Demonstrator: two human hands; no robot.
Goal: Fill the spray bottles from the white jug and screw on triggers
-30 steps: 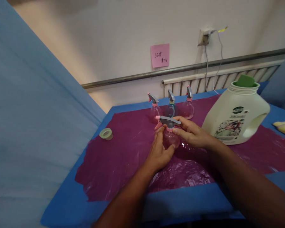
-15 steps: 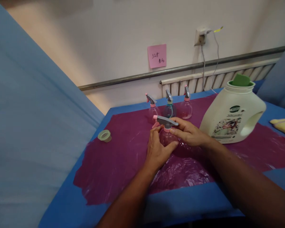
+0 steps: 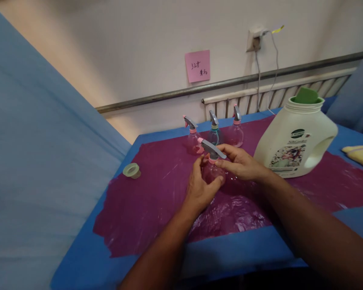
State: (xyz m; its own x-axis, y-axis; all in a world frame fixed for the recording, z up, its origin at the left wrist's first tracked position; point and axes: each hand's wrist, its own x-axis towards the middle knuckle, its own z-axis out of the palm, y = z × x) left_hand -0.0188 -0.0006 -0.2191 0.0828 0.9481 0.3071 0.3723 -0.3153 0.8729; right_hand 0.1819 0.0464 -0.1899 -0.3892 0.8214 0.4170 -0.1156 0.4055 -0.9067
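Note:
A small clear pink spray bottle [image 3: 212, 172] stands on the magenta plastic sheet [image 3: 151, 197] in the middle of the table. Its grey trigger head [image 3: 212, 149] with a pink nozzle points to the left and away from me. My left hand [image 3: 199, 189] wraps around the round body of the bottle from the left. My right hand [image 3: 240, 163] pinches the pink collar and the grey head from the right. Both hands are closed on the bottle.
Three more small spray bottles [image 3: 213, 131] stand in a row behind. A large white detergent jug [image 3: 296, 141] with a green cap sits to the right. A tape roll [image 3: 131, 170] lies left on the blue cover. Yellow cloth [image 3: 361, 155] lies far right.
The grey trigger head has turned a little, its nozzle now pointing more away from me. Both hands stay on the bottle. The camera view has shifted slightly.

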